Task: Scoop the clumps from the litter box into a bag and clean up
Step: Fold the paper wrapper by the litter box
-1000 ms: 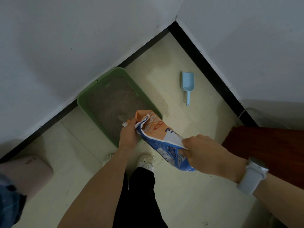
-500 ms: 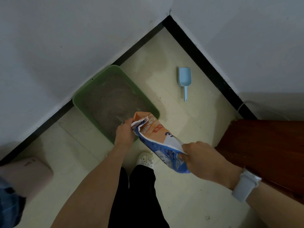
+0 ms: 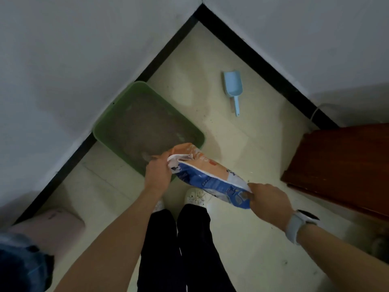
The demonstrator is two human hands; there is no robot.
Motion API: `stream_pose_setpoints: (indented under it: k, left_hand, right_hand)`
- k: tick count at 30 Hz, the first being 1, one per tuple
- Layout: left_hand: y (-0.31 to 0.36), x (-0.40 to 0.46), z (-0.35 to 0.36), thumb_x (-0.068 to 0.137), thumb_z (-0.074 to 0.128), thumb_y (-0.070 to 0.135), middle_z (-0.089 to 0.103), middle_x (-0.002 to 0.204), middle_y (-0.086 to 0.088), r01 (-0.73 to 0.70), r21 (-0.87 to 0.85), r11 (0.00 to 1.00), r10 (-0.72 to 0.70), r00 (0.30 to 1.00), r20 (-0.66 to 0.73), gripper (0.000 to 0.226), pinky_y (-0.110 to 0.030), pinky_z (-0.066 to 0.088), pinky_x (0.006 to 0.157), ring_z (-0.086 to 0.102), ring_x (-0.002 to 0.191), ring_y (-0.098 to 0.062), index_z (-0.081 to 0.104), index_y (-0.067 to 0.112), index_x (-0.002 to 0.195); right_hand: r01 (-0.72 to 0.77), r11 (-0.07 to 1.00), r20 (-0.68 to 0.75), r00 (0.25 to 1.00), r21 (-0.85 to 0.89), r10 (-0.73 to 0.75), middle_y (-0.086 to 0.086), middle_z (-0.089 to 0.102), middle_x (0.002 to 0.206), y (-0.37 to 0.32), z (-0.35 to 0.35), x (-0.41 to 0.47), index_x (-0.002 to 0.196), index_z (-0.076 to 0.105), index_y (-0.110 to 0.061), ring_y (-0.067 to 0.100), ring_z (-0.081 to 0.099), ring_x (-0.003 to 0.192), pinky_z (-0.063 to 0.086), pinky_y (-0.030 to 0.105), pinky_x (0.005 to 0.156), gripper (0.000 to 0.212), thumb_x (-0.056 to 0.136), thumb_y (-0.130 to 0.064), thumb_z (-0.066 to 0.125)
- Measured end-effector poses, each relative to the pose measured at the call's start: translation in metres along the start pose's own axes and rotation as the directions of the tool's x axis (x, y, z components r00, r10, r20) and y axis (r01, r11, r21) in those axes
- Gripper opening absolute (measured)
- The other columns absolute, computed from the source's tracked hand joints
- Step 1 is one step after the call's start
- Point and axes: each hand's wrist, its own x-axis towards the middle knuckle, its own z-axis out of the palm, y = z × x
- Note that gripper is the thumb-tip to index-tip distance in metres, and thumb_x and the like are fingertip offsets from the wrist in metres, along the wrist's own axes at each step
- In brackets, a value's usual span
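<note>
Both hands' grip (image 3: 158, 173) on bag (image 3: 210, 178)

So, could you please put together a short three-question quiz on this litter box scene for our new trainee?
1. True or false: the blue scoop lies inside the green litter box.
2. Which hand grips the open top of the litter bag: A left hand, B right hand?
3. Fill in: the scoop lies on the ___.

Key: 1 false; 2 A; 3 floor.
</note>
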Motion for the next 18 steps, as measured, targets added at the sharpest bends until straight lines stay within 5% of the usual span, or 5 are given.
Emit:
stream_pose_setpoints:
  k: [8,15,18]
  left_hand:
    - [0.008,-0.009,-0.006,0.083,0.047,-0.009,0.064,0.098,-0.03,-0.122,0.107,0.987,0.121,0.993,0.01,0.036,-0.043,0.045,0.079,0.059,0.091,-0.044,0.057,-0.003,0.117]
    - [0.018,-0.013,-0.015,0.076,0.051,-0.015,0.064,0.09,-0.033,-0.232,0.186,0.955,0.23,0.973,0.032,0.036,-0.048,0.047,0.077,0.06,0.085,-0.047,0.061,-0.006,0.109]
    - [0.034,-0.025,-0.009,0.073,0.054,-0.014,0.065,0.086,-0.03,-0.373,0.244,0.895,0.342,0.926,0.16,0.039,-0.044,0.048,0.068,0.062,0.079,-0.045,0.063,0.0,0.109]
  right_hand:
    - [-0.171,0.969,0.115,0.982,0.178,0.152,0.01,0.06,0.113,0.02,0.049,0.028,0.113,0.053,-0.017,0.03,0.058,0.102,0.043,0.03,0.076,0.026,0.09,-0.015,0.04]
    - [-0.183,0.937,0.2,0.972,0.299,0.126,0.016,0.059,0.115,0.038,0.077,0.041,0.114,0.054,-0.008,0.033,0.058,0.1,0.042,0.031,0.075,0.026,0.093,-0.011,0.038]
    - [-0.159,0.946,0.18,0.978,0.284,0.11,0.01,0.056,0.127,0.038,0.077,0.039,0.127,0.048,-0.018,0.029,0.053,0.113,0.035,0.038,0.096,0.033,0.097,-0.02,0.036]
